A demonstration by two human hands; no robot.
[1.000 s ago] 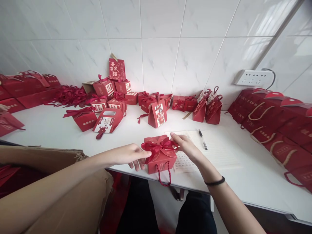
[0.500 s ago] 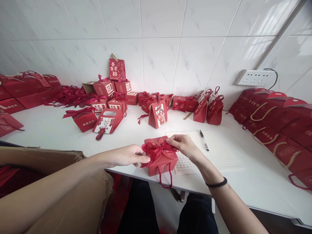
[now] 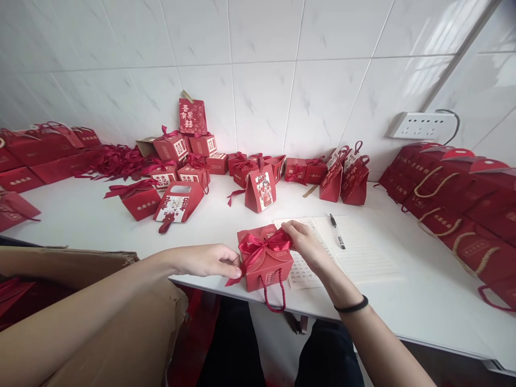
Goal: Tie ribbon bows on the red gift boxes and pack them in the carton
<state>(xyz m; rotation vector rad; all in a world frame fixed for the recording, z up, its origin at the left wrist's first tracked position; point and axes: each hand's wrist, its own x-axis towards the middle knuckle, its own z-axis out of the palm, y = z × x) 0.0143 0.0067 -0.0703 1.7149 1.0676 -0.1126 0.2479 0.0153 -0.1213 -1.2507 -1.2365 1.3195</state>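
A red gift box [image 3: 269,270] stands at the table's front edge, its rope handle [image 3: 274,309] hanging down over the edge. Across its top lies a shiny red ribbon [image 3: 264,244] tied in a bow. My left hand [image 3: 223,261] is closed at the box's left side, pinching a ribbon tail between thumb and fingers. At the upper right of the box, my right hand [image 3: 299,239] grips the bow's right loop with its fingertips. The back of that hand partly hides the loop's end.
A lined notebook [image 3: 363,258] with a pen [image 3: 337,231] lies right of the box. Red gift boxes [image 3: 141,201] and triangular boxes [image 3: 261,188] stand along the wall. Stacked red boxes [image 3: 439,199] line the right side. An open cardboard carton [image 3: 121,322] stands at lower left.
My left hand has moved slightly left and down, drawing the ribbon tail out. My right hand has shifted a little right with the loop, and the bow looks more spread.
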